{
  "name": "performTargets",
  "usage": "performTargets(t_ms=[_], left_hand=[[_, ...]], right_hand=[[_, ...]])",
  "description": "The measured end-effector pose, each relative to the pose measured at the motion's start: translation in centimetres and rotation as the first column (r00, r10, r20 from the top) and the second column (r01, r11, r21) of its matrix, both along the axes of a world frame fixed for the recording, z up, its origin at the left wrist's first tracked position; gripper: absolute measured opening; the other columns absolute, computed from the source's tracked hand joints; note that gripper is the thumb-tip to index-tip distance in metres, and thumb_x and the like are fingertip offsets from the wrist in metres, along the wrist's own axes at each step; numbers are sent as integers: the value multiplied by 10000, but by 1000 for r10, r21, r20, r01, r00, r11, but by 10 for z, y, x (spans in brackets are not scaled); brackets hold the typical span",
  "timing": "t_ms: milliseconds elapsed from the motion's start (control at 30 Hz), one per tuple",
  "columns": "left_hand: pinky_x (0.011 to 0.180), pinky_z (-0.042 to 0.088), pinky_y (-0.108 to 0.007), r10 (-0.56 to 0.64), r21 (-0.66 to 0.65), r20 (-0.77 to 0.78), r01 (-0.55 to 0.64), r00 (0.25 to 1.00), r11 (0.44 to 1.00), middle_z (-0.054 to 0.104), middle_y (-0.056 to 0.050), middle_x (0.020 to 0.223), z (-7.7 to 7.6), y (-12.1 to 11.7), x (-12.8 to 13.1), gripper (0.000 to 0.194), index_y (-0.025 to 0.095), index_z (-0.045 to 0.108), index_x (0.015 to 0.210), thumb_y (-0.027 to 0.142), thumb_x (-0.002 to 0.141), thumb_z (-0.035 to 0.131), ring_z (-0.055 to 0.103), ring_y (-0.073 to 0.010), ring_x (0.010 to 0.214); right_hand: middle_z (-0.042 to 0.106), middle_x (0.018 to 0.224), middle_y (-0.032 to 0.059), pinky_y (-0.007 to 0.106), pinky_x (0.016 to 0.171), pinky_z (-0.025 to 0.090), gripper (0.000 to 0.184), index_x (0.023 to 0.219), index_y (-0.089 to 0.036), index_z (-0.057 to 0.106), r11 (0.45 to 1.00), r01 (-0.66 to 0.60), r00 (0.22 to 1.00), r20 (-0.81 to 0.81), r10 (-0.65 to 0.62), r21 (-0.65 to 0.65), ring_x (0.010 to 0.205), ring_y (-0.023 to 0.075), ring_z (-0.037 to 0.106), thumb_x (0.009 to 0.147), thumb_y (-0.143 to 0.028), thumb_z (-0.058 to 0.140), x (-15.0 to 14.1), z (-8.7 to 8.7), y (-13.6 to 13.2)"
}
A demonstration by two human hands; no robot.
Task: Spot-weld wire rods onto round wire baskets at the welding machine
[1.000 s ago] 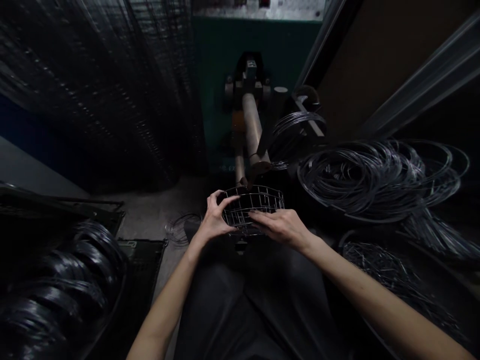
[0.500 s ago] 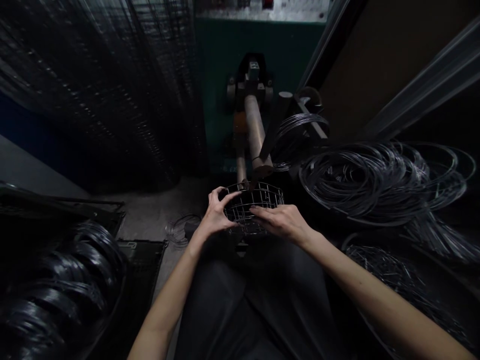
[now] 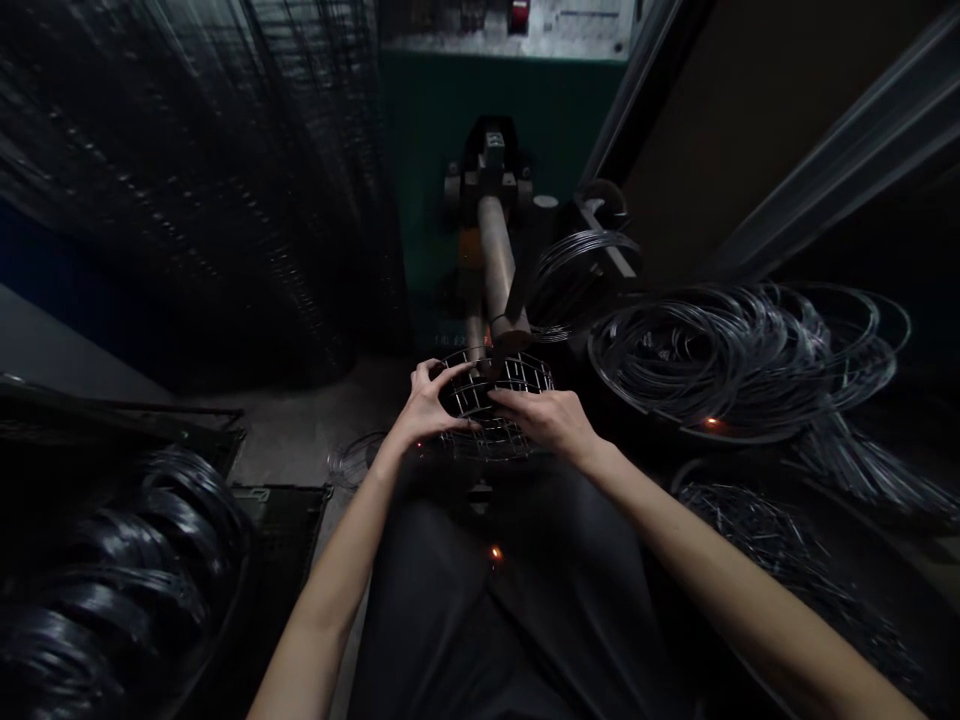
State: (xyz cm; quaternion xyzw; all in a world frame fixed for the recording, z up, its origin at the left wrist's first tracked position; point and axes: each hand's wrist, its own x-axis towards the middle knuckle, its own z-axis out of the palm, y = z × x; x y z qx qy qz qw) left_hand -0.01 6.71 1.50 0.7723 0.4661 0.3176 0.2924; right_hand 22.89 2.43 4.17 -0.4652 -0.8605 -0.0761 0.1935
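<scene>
hands point(image 3: 421, 410) on basket point(image 3: 491, 428), coils point(image 3: 697, 350) in tub point(image 3: 750, 439)

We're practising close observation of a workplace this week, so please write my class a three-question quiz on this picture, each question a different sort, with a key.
1. Multiple choice: what do the left hand and the right hand hold between them?
a) a plastic bucket
b) a wire cage
c) a wooden board

2. True or false: the big panel facing the hands is bright yellow.

3. Fill the gap: the bright spot seen against the dark trousers glows ____.

Key
1. b
2. False; the big panel is green.
3. orange
</scene>
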Motion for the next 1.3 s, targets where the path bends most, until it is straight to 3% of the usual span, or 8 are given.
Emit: performTargets(t_ms=[133,300,500,800,1067,1200,1300], left_hand=[[1091,322,-518,-15,60,6,15,1000,998,307,-63,1238,0,3,0,908,307,525,1309,521,494,863,339,-328,1232],[1096,322,-509,26,-3,5,-26,1000,1000,283,-68,1264,0,12,1,925,344,529,1296,439,454,902,328,-316,1259],[1096,312,-536,52,-34,2,-52,999,998,297,-67,1269,2,33,0,931,351,533,1288,435,439,904,324,-332,1276],[1097,317,-502,50,64,-24,-49,998,997,320,-69,1243,-1,37,-2,924,316,540,1284,501,448,885,357,-309,1254],[1071,345,-496,139,65,-50,-136,989,989,339,-68,1244,-2,35,-1,937,326,534,1284,548,439,872,374,-317,1249],[1079,341,-504,154,109,-73,-146,985,983,373,-82,1230,5,27,0,929,278,557,1257,645,446,823,395,-336,1229],[1105,323,-527,187,145,-75,-175,979,974,373,-16,1271,11,26,0,921,366,518,1270,788,472,701,369,-339,1265]], right_hand=[[699,1077,37,246,718,516,231,1037,-232,703,999,-6,979,-204,16,50,877,161,669,957,-287,493,3,-4,-5],[623,877,50,233,569,451,208,908,-224,702,991,131,951,-280,-130,-16,686,136,596,929,-334,527,4,-4,1],[575,819,39,265,595,449,203,867,-221,687,987,137,903,-399,-161,-87,694,159,570,894,-381,565,2,-2,25],[583,809,11,248,591,406,93,859,-240,685,967,204,892,-379,-248,-153,721,154,581,843,-328,657,0,5,23],[605,789,28,270,566,415,244,948,-223,700,978,142,839,-505,-201,-153,604,141,536,869,-427,591,42,26,-15],[664,846,31,270,600,440,231,918,-217,709,946,244,768,-553,-322,-212,625,140,548,844,-414,614,76,42,-49],[692,927,15,260,722,467,222,951,-209,706,870,415,687,-535,-491,-266,758,148,602,842,-377,608,133,41,-71]])
